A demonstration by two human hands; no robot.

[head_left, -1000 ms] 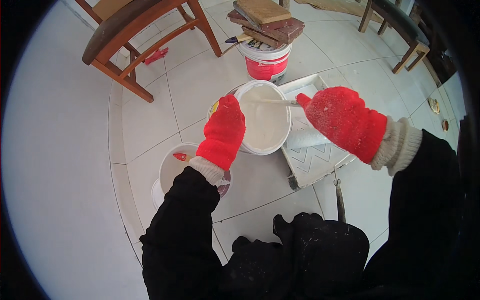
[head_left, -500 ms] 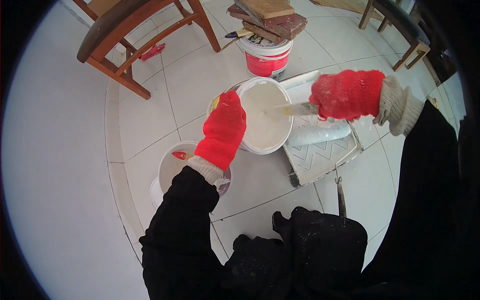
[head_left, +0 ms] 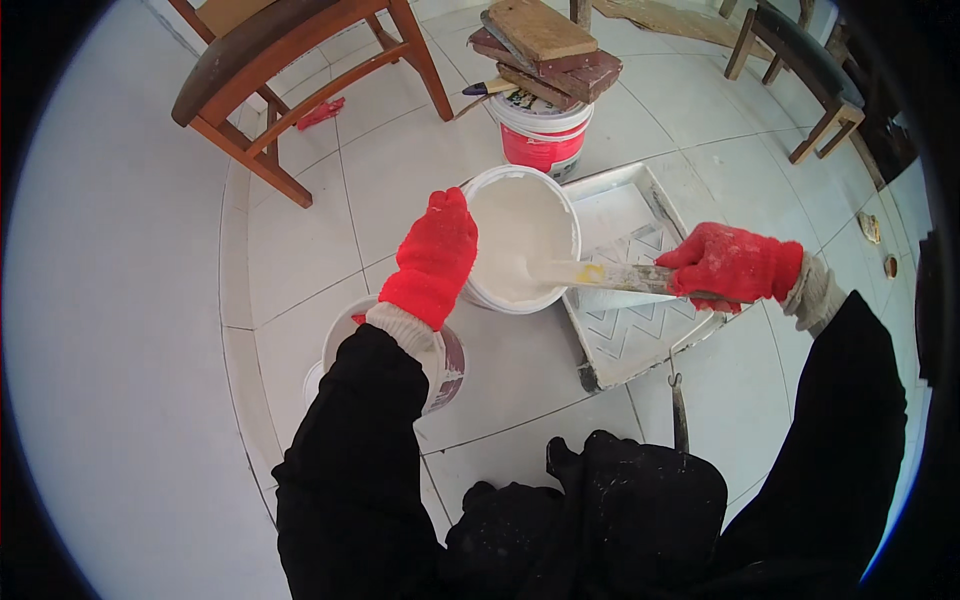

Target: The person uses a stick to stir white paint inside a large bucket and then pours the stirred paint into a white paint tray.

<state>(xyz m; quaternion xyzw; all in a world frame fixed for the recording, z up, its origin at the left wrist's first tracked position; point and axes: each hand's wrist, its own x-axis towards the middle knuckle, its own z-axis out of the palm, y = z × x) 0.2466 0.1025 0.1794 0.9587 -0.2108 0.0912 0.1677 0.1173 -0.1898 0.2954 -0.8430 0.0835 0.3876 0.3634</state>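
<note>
My left hand (head_left: 430,262), in a red glove with a pale cuff, is closed on the left rim of a white bucket (head_left: 576,232). The bucket holds off-white paint and tips slightly toward me. In my right hand (head_left: 738,265), gloved the same way, is a flat, paint-smeared stirring stick (head_left: 628,278). It lies low across the bucket's right rim, its far end in the paint. Below the stick, a paint roller (head_left: 610,300) rests in a ridged white paint tray (head_left: 590,350), partly hidden. The roller's dark handle (head_left: 680,410) sticks out toward me.
A second paint bucket (head_left: 452,375) stands under my left forearm. Beyond the tray, boards (head_left: 545,40) and a brush (head_left: 487,88) lie on a red and white bucket (head_left: 540,150). Wooden chairs (head_left: 425,60) stand far left and far right. A red glove (head_left: 320,113) lies on the tiles.
My right hand has come nearer and a little rightward, swinging the stick lower, with more of it showing. My left hand keeps its hold on the bucket, and the view has shifted slightly.
</note>
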